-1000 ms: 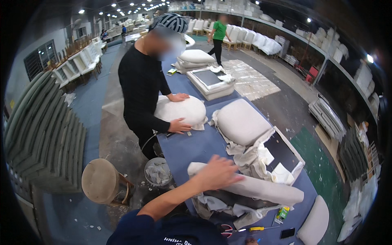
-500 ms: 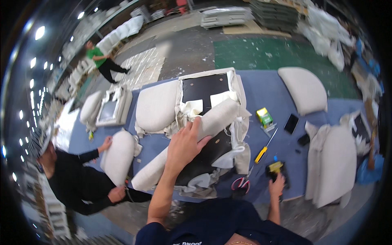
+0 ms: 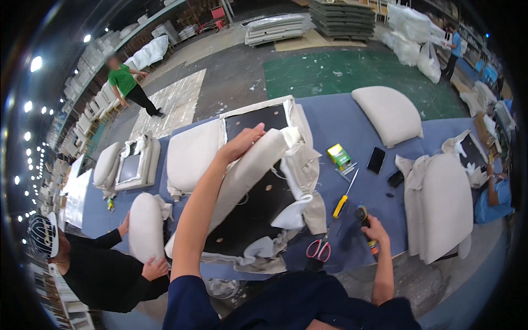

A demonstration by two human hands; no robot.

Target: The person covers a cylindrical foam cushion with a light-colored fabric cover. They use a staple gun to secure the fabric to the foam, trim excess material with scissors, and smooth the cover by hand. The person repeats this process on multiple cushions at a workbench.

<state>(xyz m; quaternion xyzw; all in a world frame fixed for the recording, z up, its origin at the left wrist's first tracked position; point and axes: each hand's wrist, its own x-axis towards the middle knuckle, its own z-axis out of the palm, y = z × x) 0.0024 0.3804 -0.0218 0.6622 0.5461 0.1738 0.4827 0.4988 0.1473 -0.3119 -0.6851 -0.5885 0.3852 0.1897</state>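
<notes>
A long beige upholstered panel is tipped up on edge across a seat frame with a black underside. My left hand grips its upper edge near the far end, the fingers lying over the fabric. Loose fabric and white padding hang along the frame's right side. At the front right of the table, my right hand is wrapped round a black and yellow tool, which looks like a staple gun. Just left of it lie a yellow-handled screwdriver and red-handled scissors.
A green and yellow box, a phone and a beige cushion lie on the blue table. More cushions stand at right. On the left, a co-worker in black holds another cushion.
My left hand has moved to the panel's far edge, and the panel now stands more upright. My right hand has turned the tool. The co-worker's nearer hand has shifted onto the cushion.
</notes>
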